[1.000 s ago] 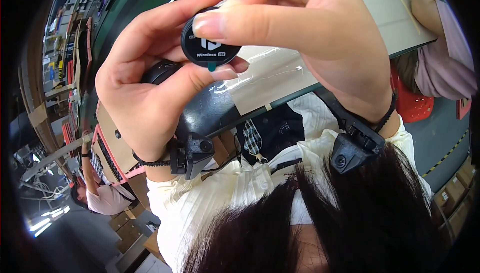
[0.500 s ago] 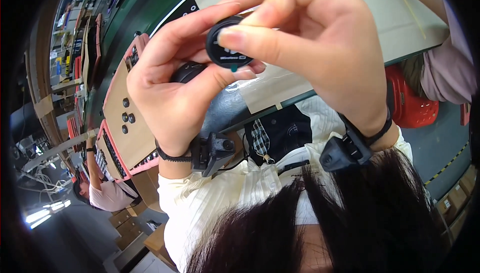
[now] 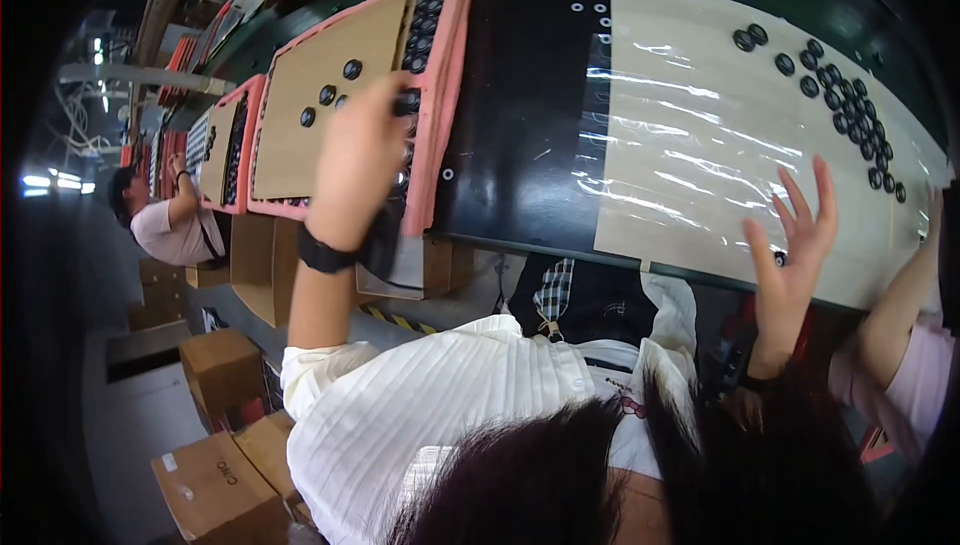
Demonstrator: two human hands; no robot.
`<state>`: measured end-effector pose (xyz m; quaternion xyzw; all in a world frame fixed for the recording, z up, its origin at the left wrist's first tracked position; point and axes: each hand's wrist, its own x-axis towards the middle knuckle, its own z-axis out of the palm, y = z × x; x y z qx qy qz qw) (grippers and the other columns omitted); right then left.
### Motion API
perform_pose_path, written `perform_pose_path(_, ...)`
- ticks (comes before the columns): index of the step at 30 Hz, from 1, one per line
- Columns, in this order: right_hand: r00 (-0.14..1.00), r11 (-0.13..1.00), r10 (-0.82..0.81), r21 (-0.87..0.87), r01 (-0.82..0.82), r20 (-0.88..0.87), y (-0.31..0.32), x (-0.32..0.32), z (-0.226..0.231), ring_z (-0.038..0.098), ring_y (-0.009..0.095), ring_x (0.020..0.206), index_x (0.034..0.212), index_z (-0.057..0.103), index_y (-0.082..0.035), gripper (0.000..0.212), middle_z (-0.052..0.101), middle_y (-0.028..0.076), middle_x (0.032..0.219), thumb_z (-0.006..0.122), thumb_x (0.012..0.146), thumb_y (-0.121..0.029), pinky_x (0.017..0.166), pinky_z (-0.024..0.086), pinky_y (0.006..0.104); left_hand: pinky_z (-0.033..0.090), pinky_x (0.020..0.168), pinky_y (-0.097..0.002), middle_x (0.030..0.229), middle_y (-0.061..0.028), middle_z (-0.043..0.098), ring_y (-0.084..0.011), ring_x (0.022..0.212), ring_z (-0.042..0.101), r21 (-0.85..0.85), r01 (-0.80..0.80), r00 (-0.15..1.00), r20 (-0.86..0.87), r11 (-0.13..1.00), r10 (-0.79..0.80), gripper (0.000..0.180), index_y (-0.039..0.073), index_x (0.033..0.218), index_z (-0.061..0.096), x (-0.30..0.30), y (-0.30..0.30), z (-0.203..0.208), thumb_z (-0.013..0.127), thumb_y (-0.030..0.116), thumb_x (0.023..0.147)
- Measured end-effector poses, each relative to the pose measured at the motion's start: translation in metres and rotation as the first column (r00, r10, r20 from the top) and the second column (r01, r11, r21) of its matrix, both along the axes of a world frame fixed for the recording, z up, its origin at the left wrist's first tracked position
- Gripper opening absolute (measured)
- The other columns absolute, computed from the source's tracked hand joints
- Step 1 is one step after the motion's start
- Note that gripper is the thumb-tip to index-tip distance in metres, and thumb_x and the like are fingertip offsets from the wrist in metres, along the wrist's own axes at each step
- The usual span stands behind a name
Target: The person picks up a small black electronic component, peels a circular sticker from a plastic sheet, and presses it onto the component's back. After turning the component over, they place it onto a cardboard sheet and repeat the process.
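My left hand (image 3: 358, 167) is over a pink-rimmed tray (image 3: 455, 65) on the left, its fingers bent toward the row of black round discs along the tray's right side. Motion smears those fingers, and one black disc (image 3: 407, 101) is right at their tips; I cannot tell whether it is held. Above the beige sheet (image 3: 670, 145) on the right, my right hand (image 3: 797, 245) has its fingers spread, with nothing visible between them. A small dark round piece (image 3: 780, 258) shows beside its thumb. Several black round discs (image 3: 850, 110) lie in a cluster farther off on the sheet.
A brown cardboard sheet (image 3: 290, 75) with a few loose discs covers part of the tray. Between tray and sheet lies a black glossy surface (image 3: 520, 115). Another person's arm (image 3: 905, 275) reaches in at the right; someone else (image 3: 180, 220) works far left. Cardboard boxes (image 3: 222, 485) stand lower left.
My hands, together around a black disc half a second ago, are now far apart. The left has gone to the pink tray, the right has opened over the sheet. The view has shifted.
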<state>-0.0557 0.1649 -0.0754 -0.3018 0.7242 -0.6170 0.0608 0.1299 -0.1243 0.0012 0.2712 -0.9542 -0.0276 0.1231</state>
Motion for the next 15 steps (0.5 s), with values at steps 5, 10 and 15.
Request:
perform_pose_path(5, 0.991, 0.994, -0.109, 0.029, 0.107, 0.075, 0.031, -0.013, -0.022, 0.038, 0.026, 0.117, 0.13, 0.022, -0.003, 0.058, 0.024, 0.01, 0.136, 0.052, 0.08, -0.001, 0.094, 0.033, 0.0355, 0.044, 0.059, -0.0382, 0.073, -0.0169, 0.056, -0.0339, 0.068, 0.055, -0.334, -0.184, 0.954, 0.166, 0.924, 0.25, 0.035, 0.006, 0.1, 0.053, 0.077, -0.109, -0.039, 0.057, -0.002, 0.066)
perform_pose_path(10, 0.968, 0.981, -0.19, 0.061, 0.182, 0.162, 0.037, -0.021, -0.028, 0.039, 0.024, 0.116, 0.129, 0.024, -0.003, 0.054, 0.03, 0.011, 0.133, 0.051, 0.083, -0.004, 0.094, 0.033, 0.0333, 0.046, 0.063, -0.0379, 0.079, -0.0149, 0.057, -0.0307, 0.07, 0.057, -0.103, -0.279, 0.939, 0.179, 0.955, 0.294, 0.033, 0.005, 0.105, 0.051, 0.075, -0.121, -0.03, 0.056, 0.005, 0.072)
perform_pose_path(15, 0.948, 0.965, -0.26, 0.071, 0.251, 0.181, 0.056, -0.033, -0.035, 0.041, 0.023, 0.113, 0.127, 0.03, -0.002, 0.049, 0.037, 0.014, 0.126, 0.052, 0.083, -0.006, 0.093, 0.033, 0.0309, 0.046, 0.067, -0.0373, 0.09, -0.0107, 0.058, -0.0245, 0.079, 0.056, 0.926, -0.167, 0.806, -0.069, 0.338, 0.588, 0.032, 0.002, 0.109, 0.048, 0.131, -0.182, -0.029, 0.053, 0.016, 0.082)
